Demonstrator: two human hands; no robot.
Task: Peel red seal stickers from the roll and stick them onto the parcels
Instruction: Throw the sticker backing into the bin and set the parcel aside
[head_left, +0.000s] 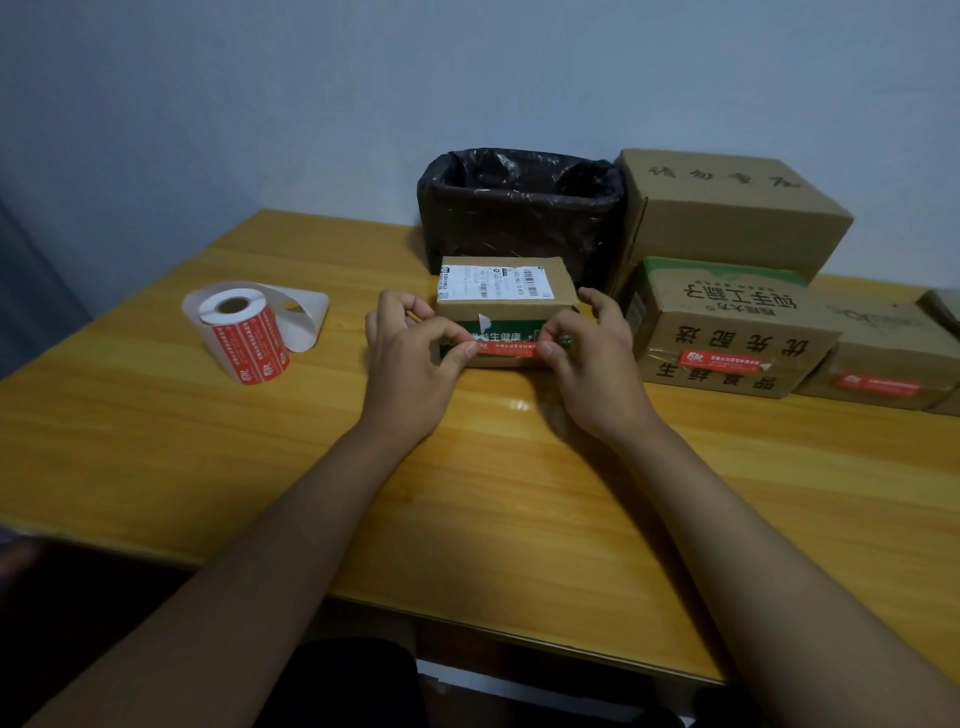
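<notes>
Two hands pinch one red seal sticker (506, 349) flat against the front face of the small parcel (506, 291): left hand (410, 358) grips its left end between thumb and forefinger, right hand (587, 358) its right end. Left of that parcel stands the sticker roll (244, 332); behind it, a black-lined bin (519, 208); to its right, already stickered boxes (727, 332).

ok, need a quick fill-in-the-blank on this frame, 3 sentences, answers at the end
1. Both hands press a ____ seal sticker onto the small parcel.
2. The sticker roll stands to the ____ of the left hand.
3. The bin behind the parcel has a ____ plastic liner; the right hand is in front of it.

Answers: red; left; black
</notes>
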